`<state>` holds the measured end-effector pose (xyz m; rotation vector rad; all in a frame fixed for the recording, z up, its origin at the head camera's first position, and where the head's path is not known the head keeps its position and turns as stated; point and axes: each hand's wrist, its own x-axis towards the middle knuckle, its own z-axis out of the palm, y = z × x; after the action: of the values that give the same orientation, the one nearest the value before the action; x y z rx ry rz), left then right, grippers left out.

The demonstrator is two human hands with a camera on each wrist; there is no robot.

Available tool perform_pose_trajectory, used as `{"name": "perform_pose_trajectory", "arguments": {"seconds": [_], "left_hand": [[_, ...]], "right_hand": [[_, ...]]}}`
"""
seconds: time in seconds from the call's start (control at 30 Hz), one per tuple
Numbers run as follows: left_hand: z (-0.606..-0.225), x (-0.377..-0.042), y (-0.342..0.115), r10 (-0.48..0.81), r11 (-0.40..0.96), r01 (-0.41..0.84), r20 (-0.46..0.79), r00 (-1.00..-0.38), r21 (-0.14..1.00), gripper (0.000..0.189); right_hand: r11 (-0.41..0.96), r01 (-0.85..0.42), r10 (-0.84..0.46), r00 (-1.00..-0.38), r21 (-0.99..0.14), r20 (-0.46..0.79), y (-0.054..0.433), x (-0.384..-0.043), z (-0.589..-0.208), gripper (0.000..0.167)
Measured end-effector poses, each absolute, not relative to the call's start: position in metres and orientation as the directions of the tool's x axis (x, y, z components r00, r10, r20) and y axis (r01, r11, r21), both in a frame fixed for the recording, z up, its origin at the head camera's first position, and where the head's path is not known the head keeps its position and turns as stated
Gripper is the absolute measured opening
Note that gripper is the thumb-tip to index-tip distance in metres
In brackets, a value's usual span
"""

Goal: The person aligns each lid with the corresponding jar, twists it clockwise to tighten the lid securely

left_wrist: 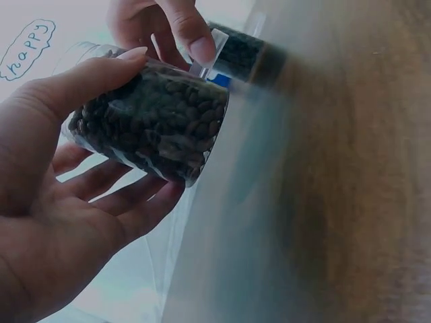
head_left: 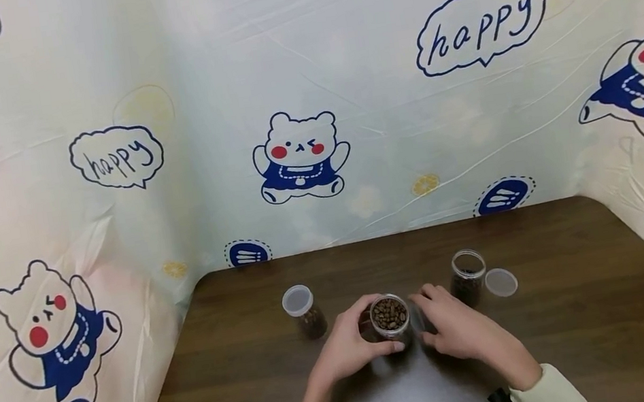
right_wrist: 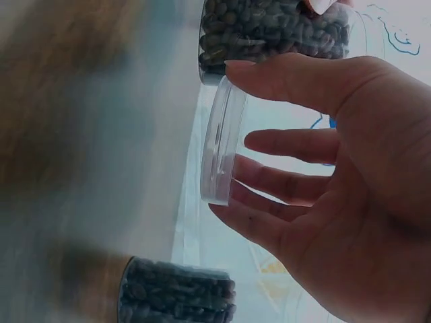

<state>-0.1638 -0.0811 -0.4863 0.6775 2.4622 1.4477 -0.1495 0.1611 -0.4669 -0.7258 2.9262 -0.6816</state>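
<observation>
A clear jar (head_left: 390, 315), filled with coffee beans and uncovered at the top, is upright in my left hand (head_left: 348, 343). Thumb and fingers wrap around its sides, as the left wrist view also shows on the jar (left_wrist: 148, 121). Just to its right, my right hand (head_left: 457, 326) holds a clear plastic lid (right_wrist: 221, 145) by the rim between thumb and fingers. In the right wrist view this lid stands on edge close beside the bean-filled jar (right_wrist: 269, 33).
A jar with its lid on (head_left: 299, 302) stands to the left, with beans in its lower part. Behind my right hand is an open jar (head_left: 467, 273) of beans, and a loose lid (head_left: 502, 282) lies beside it. The brown table (head_left: 609, 311) meets a printed curtain (head_left: 368, 174).
</observation>
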Motion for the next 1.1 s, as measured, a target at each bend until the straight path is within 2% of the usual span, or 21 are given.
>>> {"name": "perform_pose_trajectory", "arguments": {"seconds": [0.13,0.4,0.7,1.1], "left_hand": [[-0.49,-0.158,-0.082,0.497,0.431,0.305,0.059,-0.866,0.849,0.073],[-0.5,-0.147,-0.084,0.527,0.424,0.291,0.027,-0.849,0.857,0.074],[-0.504,-0.135,-0.091,0.534,0.431,0.297,0.025,-0.845,0.852,0.074],[-0.507,-0.134,-0.09,0.568,0.359,0.28,0.03,-0.823,0.89,0.072]], "right_hand": [[0.774,-0.481,-0.497,-0.864,-0.411,0.075,0.163,-0.144,-0.472,0.058],[0.781,-0.495,-0.526,-0.85,-0.38,0.027,0.17,-0.135,-0.483,0.058],[0.787,-0.473,-0.518,-0.856,-0.396,-0.006,0.177,-0.128,-0.492,0.059],[0.79,-0.489,-0.524,-0.851,-0.37,0.007,0.179,-0.125,-0.498,0.057]]}}
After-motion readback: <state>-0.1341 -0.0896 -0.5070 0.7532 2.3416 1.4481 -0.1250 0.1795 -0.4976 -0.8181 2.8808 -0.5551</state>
